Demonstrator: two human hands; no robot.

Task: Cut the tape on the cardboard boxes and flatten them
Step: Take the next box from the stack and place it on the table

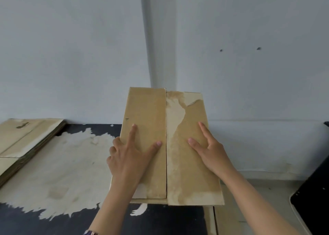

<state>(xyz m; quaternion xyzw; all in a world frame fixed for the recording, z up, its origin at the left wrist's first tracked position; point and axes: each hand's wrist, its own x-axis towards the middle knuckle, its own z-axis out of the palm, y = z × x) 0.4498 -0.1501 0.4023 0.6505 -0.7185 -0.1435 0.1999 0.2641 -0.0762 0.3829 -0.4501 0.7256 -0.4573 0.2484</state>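
- The box (167,145) stands on the dark table (160,220), at the table's right edge, with its far side toward the wall (71,48).
- Its top is two flaps meeting at a centre seam (166,145); no tape shows across the seam, and the right flap has pale patches where the paper surface is torn away.
- So the tape on top looks already dealt with, though this is a judgement; the underside is hidden.
- The left hand (130,156) lies on the box's left flap, thumb and forefinger spread flat, the other fingers bent over the box's left edge.
- The right hand (208,145) lies on the right flap with fingers straight and spread, holding nothing.
- No knife or cutter is in view.
- Left to do, as I read it: open the flaps, free the bottom if it is taped, and press the box flat.
- Well left of the box, a stack (23,142) of flattened cardboard lies on the table, which suggests several boxes are done.
- Between stack and box the table's dark surface is worn to a pale patch (67,172).
- Right of the box, past the table edge, a black object (313,199) stands on the floor; what it is I cannot tell.
- Nothing lies on the box that would block opening it.
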